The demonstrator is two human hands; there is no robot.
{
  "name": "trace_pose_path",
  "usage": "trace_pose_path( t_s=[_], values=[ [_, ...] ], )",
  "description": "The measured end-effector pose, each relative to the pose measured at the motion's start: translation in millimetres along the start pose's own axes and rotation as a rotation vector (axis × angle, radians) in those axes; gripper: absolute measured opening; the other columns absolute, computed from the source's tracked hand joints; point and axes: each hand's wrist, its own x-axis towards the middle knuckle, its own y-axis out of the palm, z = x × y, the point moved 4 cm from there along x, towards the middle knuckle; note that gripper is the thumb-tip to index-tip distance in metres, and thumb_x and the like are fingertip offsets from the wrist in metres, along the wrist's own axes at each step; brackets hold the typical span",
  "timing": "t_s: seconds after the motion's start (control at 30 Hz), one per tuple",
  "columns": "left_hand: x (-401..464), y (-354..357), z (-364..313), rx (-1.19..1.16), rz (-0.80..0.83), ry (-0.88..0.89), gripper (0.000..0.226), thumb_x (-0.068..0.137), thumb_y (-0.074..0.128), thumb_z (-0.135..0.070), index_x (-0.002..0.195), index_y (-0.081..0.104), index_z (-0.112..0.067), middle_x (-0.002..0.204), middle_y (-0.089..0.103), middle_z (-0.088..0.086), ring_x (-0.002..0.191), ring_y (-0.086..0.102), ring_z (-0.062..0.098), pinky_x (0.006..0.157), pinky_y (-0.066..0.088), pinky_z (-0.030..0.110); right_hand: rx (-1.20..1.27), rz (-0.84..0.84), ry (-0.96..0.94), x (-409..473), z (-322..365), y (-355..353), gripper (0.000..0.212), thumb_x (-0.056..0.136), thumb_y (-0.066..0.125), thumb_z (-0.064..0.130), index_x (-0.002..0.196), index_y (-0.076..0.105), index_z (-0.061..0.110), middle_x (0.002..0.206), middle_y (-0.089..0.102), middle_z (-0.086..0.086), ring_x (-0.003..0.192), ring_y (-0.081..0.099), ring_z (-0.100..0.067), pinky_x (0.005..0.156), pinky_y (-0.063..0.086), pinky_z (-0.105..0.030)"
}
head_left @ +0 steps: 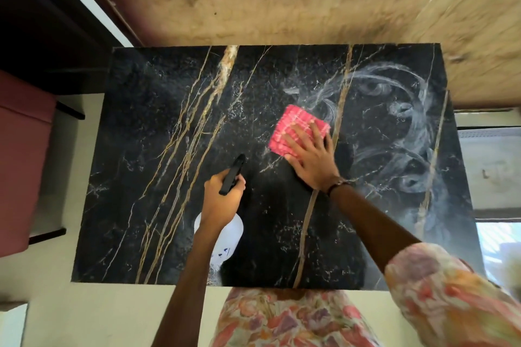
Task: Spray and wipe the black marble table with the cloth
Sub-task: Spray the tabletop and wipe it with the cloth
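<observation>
Surface (158, 127), black marble with gold veins, fills our view; white swirled smears cover its right part. Right hand (311, 162) lies flat, fingers spread, pressing folded pink cloth (293, 124) onto surface just left of smears. Left hand (221, 200) clenched around black head of spray bottle (225, 245), white body showing beneath our wrist.

Red seat (22, 155), tan floor (282, 0).

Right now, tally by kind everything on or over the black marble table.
Cloth: 1, pink cloth under the right hand
Spray bottle: 1, spray bottle held in the left hand
Hands: 2, left hand, right hand
Total: 4
</observation>
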Motion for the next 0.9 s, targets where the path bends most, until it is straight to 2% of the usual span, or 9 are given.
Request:
trace_pose_path(
  t_s=[0.1, 0.23, 0.4, 0.5, 0.57, 0.63, 0.73, 0.83, 0.9],
  values=[
    [11, 3, -9, 0.014, 0.022, 0.035, 0.017, 0.090, 0.056, -0.011, 0.080, 0.064, -0.001, 0.061, 0.054, 0.017, 0.043, 0.040, 0.017, 0.047, 0.034, 0.028, -0.036, 0.032, -0.164, -3, 35, 11, 0.052, 0.097, 0.027, 0.051, 0.147, 0.026, 0.037, 0.155, 0.028, 0.002, 0.146, 0.011, -0.034, 0.114, 0.011, -0.063],
    [23, 4, -24, 0.020, 0.035, 0.094, 0.019, 0.090, 0.056, -0.012, 0.082, 0.063, 0.003, 0.074, 0.060, 0.035, 0.044, 0.040, 0.020, 0.045, 0.035, 0.029, -0.122, 0.081, -0.407, -49, -2, 13, 0.053, 0.098, 0.024, 0.055, 0.148, 0.017, 0.040, 0.157, 0.019, 0.005, 0.147, 0.006, -0.029, 0.117, 0.008, -0.056],
    [44, 0, -35, -0.013, 0.034, 0.096, 0.018, 0.091, 0.056, -0.011, 0.084, 0.061, 0.005, 0.065, 0.052, 0.029, 0.043, 0.036, 0.022, 0.050, 0.033, 0.032, -0.150, 0.059, -0.193, -21, -82, -15, 0.056, 0.097, 0.015, 0.058, 0.148, 0.018, 0.035, 0.156, 0.025, -0.005, 0.146, 0.010, -0.033, 0.115, 0.017, -0.058],
    [59, 3, -43, -0.005, 0.045, 0.102, 0.018, 0.090, 0.055, -0.009, 0.081, 0.060, 0.006, 0.055, 0.046, 0.014, 0.043, 0.036, 0.021, 0.050, 0.033, 0.032, -0.052, 0.039, 0.007, 40, -70, -23, 0.060, 0.095, 0.012, 0.061, 0.148, 0.021, 0.034, 0.157, 0.022, -0.001, 0.146, 0.007, -0.035, 0.113, 0.014, -0.063],
    [68, 7, -50, 0.009, 0.058, 0.106, 0.018, 0.090, 0.055, -0.009, 0.081, 0.060, 0.006, 0.054, 0.044, 0.012, 0.044, 0.036, 0.022, 0.051, 0.034, 0.033, -0.007, 0.009, 0.064, 78, -43, -19, 0.061, 0.092, 0.018, 0.061, 0.148, 0.022, 0.036, 0.158, 0.019, 0.002, 0.146, 0.003, -0.035, 0.113, 0.004, -0.065],
    [77, 12, -56, 0.019, 0.075, 0.107, 0.017, 0.089, 0.056, -0.011, 0.081, 0.060, 0.004, 0.052, 0.042, 0.010, 0.045, 0.036, 0.024, 0.052, 0.034, 0.035, -0.010, 0.019, 0.024, 97, -10, -13, 0.060, 0.091, 0.020, 0.059, 0.148, 0.021, 0.038, 0.159, 0.017, 0.002, 0.146, 0.000, -0.035, 0.112, -0.006, -0.063],
    [91, 18, -66, 0.028, 0.087, 0.109, 0.018, 0.087, 0.057, -0.013, 0.078, 0.058, 0.002, 0.049, 0.039, 0.006, 0.045, 0.034, 0.025, 0.053, 0.034, 0.036, -0.039, 0.032, -0.154, 78, 7, -8, 0.053, 0.097, 0.019, 0.053, 0.148, 0.024, 0.038, 0.157, 0.023, 0.003, 0.147, 0.006, -0.031, 0.116, 0.006, -0.059],
    [100, 20, -78, 0.029, 0.074, 0.126, 0.020, 0.088, 0.057, -0.013, 0.079, 0.059, 0.006, 0.050, 0.040, 0.007, 0.043, 0.034, 0.023, 0.050, 0.033, 0.034, -0.090, 0.042, -0.267, 40, -29, -10, 0.051, 0.099, 0.016, 0.052, 0.148, 0.020, 0.038, 0.157, 0.022, 0.005, 0.147, 0.006, -0.026, 0.119, 0.010, -0.051],
    [107, 21, -83, 0.018, 0.079, 0.132, 0.021, 0.089, 0.056, -0.012, 0.080, 0.058, 0.007, 0.050, 0.040, 0.006, 0.042, 0.034, 0.020, 0.049, 0.032, 0.033, -0.101, 0.037, -0.228, 36, -65, -17, 0.052, 0.099, 0.016, 0.053, 0.148, 0.021, 0.038, 0.156, 0.025, 0.002, 0.147, 0.008, -0.027, 0.118, 0.010, -0.051]
  ],
)
